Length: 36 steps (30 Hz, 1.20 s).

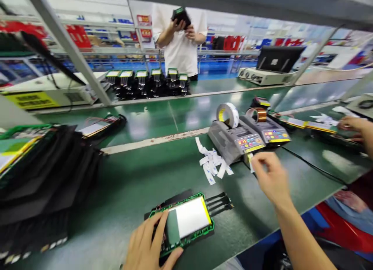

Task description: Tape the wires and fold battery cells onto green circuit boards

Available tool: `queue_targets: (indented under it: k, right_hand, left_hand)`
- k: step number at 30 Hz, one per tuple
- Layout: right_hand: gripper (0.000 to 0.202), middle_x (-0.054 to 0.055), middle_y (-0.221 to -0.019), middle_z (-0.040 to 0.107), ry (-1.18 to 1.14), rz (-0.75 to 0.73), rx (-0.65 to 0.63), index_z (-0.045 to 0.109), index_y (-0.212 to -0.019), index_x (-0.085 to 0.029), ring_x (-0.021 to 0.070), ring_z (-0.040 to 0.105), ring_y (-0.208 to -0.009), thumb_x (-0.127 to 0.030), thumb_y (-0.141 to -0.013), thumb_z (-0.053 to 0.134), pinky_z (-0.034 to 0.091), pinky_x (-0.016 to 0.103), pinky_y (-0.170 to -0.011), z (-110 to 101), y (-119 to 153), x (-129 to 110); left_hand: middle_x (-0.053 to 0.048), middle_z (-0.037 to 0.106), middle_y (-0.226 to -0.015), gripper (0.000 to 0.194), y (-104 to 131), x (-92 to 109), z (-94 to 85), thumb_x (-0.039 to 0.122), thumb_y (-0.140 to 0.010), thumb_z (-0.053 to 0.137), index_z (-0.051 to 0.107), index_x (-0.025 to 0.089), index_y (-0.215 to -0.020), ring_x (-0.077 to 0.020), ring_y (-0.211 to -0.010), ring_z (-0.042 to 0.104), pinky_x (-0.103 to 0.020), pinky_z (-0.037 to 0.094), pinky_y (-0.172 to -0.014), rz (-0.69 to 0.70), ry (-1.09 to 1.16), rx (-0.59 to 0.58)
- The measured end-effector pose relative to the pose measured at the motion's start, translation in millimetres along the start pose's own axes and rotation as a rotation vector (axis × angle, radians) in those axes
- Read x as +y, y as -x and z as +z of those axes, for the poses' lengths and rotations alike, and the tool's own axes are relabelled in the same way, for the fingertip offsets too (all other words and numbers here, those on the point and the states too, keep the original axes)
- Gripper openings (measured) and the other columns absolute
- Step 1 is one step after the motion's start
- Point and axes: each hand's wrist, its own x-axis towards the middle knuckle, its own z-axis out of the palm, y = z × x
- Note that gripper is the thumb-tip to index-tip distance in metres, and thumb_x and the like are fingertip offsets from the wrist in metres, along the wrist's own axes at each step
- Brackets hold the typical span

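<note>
On the green bench lies a green circuit board [171, 227] with a white battery pouch [190, 217] on it and black flat cables [220, 203] at its right end. My left hand [148, 243] grips the board's left end, fingers over the top and thumb at the near edge. My right hand [271, 173] pinches a short white tape strip [251, 163] at the mouth of the nearer grey tape dispenser [236, 140]. This dispenser carries a white tape roll [232, 114]. Loose white strips [211, 161] lie in a pile to its left.
A second dispenser [269, 130] with an amber tape roll [261, 115] stands alongside. Black stacked assemblies [67, 176] fill the left. A co-worker's hand [354, 126] is at right; another person [180, 44] stands opposite holding a black device. A cable [314, 165] crosses the bench.
</note>
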Motion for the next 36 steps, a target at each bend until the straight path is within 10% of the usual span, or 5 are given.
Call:
queue_targets:
  k: [4, 9, 20, 26, 36]
  right_hand:
    - [0.008, 0.004, -0.104, 0.06, -0.268, -0.238, -0.901, 0.058, -0.078, -0.022, 0.018, 0.057, -0.1, -0.02, -0.086, 0.059, 0.045, 0.034, -0.09, 51.7, 42.8, -71.0]
    - [0.015, 0.001, -0.103, 0.058, -0.243, -0.229, -1.187, 0.057, -0.077, -0.022, 0.016, 0.054, -0.104, -0.014, -0.078, 0.069, 0.045, 0.033, -0.094, 93.3, 57.7, -98.4]
    - [0.019, 0.001, -0.098, 0.056, -0.076, -0.256, -1.136, 0.054, -0.076, -0.021, 0.0177, 0.051, -0.095, -0.019, -0.077, 0.073, 0.045, 0.034, -0.087, 110.4, 69.1, -93.1]
    - [0.055, 0.012, -0.113, 0.051, 0.108, -0.42, -0.841, 0.05, -0.12, -0.018, 0.0267, 0.048, -0.101, -0.034, -0.074, 0.076, 0.044, 0.043, -0.086, 107.2, 86.3, -85.2]
    - [0.015, 0.004, -0.091, 0.066, 0.113, -0.762, -0.73, 0.063, -0.105, -0.021, 0.0176, 0.051, -0.08, -0.025, -0.095, 0.053, 0.035, 0.035, -0.071, 103.0, 106.0, -77.4]
  left_hand:
    - [-0.009, 0.06, -0.121, 0.065, -2.8, 7.0, -11.8, 0.049, -0.082, 0.062, 0.039, 0.024, -0.138, -0.0269, -0.106, 0.059, -0.041, 0.053, -0.086, -0.043, 0.043, -0.049]
    - [-0.007, 0.056, -0.13, 0.068, 0.7, -2.2, -16.5, 0.049, -0.083, 0.061, 0.034, 0.027, -0.142, -0.0271, -0.115, 0.055, -0.042, 0.054, -0.091, -0.057, 0.141, -0.176]
    - [-0.009, 0.056, -0.131, 0.073, -5.8, -24.0, -26.7, 0.053, -0.083, 0.06, 0.033, 0.025, -0.144, -0.0277, -0.115, 0.055, -0.042, 0.054, -0.091, 0.096, 0.19, -0.266]
    - [-0.009, 0.056, -0.13, 0.073, -5.5, -21.2, -27.3, 0.052, -0.084, 0.059, 0.032, 0.024, -0.145, -0.028, -0.114, 0.055, -0.041, 0.055, -0.089, 0.092, 0.179, -0.246]
    - [-0.012, 0.055, -0.131, 0.073, -6.9, -19.2, -27.3, 0.051, -0.087, 0.055, 0.028, 0.019, -0.147, -0.0285, -0.115, 0.054, -0.042, 0.053, -0.091, 0.141, 0.129, -0.236]
